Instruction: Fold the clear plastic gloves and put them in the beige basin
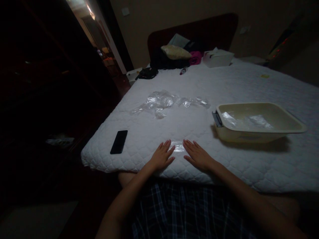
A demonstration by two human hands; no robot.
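A small flattened piece of clear plastic, seemingly a bag [178,146], lies on the white quilted bed near its front edge. My left hand [161,155] rests flat at the left end of this plastic, fingers spread. At its right end, my right hand [197,155] also lies flat with the fingers stretched out. The parts of the plastic under the fingers are hidden. Farther back, crumpled clear plastic bags [163,101] spread across the bed. On the right stands a cream plastic bin [259,136] with a grey handle, holding flat clear plastic pieces [259,121].
A black phone [119,142] lies to the left on the quilted bed cover [239,86]. At the headboard are a white box [218,58], a yellowish pillow [175,52], a pink roll [195,57] and dark cloth. The bed's left edge drops to a dark floor.
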